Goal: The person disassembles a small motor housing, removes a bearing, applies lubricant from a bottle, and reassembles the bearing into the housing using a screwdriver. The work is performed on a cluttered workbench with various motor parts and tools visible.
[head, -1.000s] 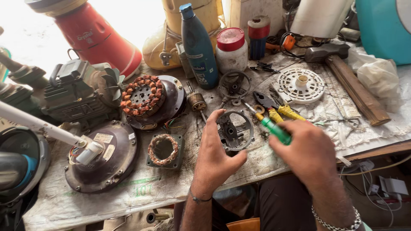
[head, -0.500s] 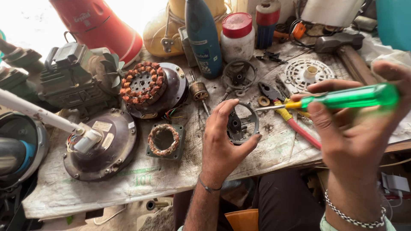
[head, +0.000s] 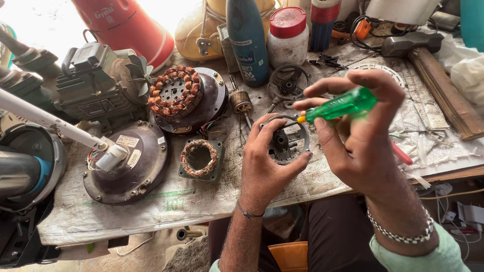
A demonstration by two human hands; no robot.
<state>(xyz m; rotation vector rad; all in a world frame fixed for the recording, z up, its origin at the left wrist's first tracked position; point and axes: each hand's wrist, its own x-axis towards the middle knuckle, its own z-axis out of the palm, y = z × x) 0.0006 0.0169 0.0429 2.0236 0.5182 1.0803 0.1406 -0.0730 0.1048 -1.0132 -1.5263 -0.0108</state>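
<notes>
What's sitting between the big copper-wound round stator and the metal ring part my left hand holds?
In the head view, a small brass-coloured cylindrical rotor on a thin shaft lies between them.

Both of the person's forearms are bare up to the hands, and neither hand wears a glove or a ring that can be made out. The left hand [head: 267,166] has a thin dark band [head: 248,213] around the wrist, while the right hand [head: 360,141] has a chunky silver-coloured chain bracelet [head: 398,232] of flat links at its wrist. Below that bracelet the pale mint-green cuff of a sleeve [head: 428,254] covers the right forearm, a sliver of the same green cloth shows at the left arm's lower end, and dark trousers [head: 333,236] cover the lap.
</notes>
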